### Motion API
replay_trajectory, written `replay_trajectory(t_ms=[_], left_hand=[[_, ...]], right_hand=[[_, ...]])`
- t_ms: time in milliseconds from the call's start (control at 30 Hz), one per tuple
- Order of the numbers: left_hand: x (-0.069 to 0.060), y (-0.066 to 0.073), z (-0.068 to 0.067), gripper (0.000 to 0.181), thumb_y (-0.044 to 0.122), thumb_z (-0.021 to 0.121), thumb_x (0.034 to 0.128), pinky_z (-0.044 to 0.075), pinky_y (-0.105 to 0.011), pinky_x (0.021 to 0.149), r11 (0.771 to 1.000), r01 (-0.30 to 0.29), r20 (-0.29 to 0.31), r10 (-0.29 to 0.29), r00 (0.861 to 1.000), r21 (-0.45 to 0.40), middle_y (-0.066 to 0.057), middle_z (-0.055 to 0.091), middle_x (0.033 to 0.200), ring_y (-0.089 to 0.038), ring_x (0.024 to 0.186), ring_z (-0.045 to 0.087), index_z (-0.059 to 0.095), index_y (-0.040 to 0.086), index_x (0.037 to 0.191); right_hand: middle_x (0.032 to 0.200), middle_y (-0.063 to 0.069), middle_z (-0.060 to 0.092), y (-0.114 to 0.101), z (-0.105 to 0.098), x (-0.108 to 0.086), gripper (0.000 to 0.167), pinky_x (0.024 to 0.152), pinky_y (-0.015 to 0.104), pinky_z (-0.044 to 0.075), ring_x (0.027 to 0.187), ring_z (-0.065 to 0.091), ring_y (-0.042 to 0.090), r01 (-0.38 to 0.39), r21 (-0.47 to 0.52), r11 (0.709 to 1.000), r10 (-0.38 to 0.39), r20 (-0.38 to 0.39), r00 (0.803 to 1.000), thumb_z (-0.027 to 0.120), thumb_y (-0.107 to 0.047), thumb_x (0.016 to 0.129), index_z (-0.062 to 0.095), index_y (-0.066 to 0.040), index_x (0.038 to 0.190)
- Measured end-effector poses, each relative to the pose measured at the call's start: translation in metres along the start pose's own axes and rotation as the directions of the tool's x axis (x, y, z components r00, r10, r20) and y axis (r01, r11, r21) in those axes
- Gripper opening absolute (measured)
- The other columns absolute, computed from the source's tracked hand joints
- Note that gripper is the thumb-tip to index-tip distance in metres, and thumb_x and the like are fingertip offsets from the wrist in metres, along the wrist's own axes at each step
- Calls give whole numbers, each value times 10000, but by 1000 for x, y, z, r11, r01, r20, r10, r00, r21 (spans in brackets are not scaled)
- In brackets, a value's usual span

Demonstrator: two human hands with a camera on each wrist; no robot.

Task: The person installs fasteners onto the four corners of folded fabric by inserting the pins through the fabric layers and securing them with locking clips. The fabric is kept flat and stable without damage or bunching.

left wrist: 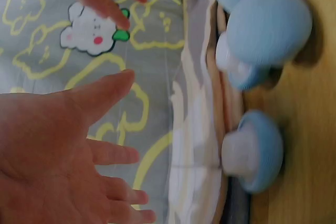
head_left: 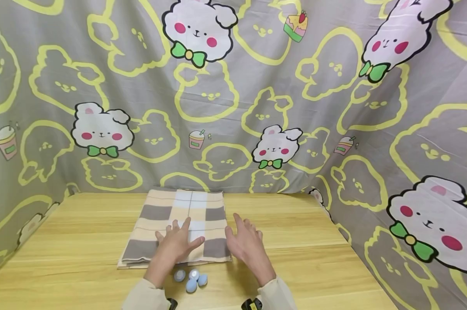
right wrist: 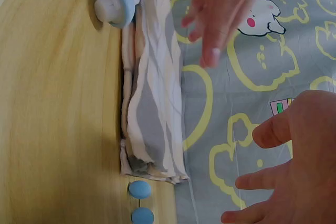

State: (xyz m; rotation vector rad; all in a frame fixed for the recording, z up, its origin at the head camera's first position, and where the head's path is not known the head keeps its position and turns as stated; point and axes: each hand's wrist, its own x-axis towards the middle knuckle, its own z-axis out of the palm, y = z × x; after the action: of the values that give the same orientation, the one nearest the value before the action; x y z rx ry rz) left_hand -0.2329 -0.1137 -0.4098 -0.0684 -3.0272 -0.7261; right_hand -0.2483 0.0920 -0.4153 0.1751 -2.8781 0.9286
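Note:
A folded plaid cloth in grey, cream and white lies flat on the table. My left hand is over its front half with fingers spread; whether it touches the cloth I cannot tell. Beside the cloth's right edge is my right hand, fingers extended and holding nothing. Between my wrists, just in front of the cloth, lie several small light-blue mushroom-shaped pieces with whitish stems. The left wrist view shows one such mushroom piece on its side. Two blue rounded pieces appear by the cloth's corner in the right wrist view.
The wooden table extends to both sides of the cloth. A grey curtain printed with white rabbits and yellow outlines hangs along the back and both sides.

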Motion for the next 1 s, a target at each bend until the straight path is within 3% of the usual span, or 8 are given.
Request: replay_trajectory(t_ms=[200,367,533,700,1000], left_hand=[[-2,12,13,798,465,707,918,221,-823,1036,999,-53,-35,53,998,-5,-447,420,1432,-623,1311,428,439,-27,1487],[-5,19,22,813,405,769,879,246,-818,1027,994,-98,-32,97,995,-47,-441,443,1418,-621,1305,438,449,-72,1454],[-5,22,26,596,304,825,838,306,-779,1023,986,-135,-25,134,991,-97,-341,600,1260,-553,1180,563,581,-70,1232],[-4,24,30,420,163,876,757,451,-609,906,976,-168,0,170,985,-137,-118,613,995,-346,928,608,631,10,1061],[-4,20,31,334,-6,825,687,520,-445,715,982,-159,81,168,982,-101,-125,619,918,-259,772,569,679,13,988]], right_hand=[[1438,258,553,-1,2,0,575,1080,624,377,1319,521,475,14,52,999,-14,3,1000,479,-392,1022,473,-59,1490],[1328,264,633,-1,1,1,509,983,574,496,1212,607,463,71,79,994,-69,-27,997,553,-290,992,528,-23,1425],[1211,278,679,0,1,3,423,898,542,543,1116,660,434,112,84,990,-110,-30,993,612,-193,945,610,2,1321],[1161,278,691,2,1,3,402,832,519,566,1035,677,407,129,91,987,-131,15,991,676,-129,885,650,35,1252],[1056,247,721,5,3,4,477,769,486,570,933,691,378,157,42,987,-159,51,986,752,83,674,706,16,1144]])
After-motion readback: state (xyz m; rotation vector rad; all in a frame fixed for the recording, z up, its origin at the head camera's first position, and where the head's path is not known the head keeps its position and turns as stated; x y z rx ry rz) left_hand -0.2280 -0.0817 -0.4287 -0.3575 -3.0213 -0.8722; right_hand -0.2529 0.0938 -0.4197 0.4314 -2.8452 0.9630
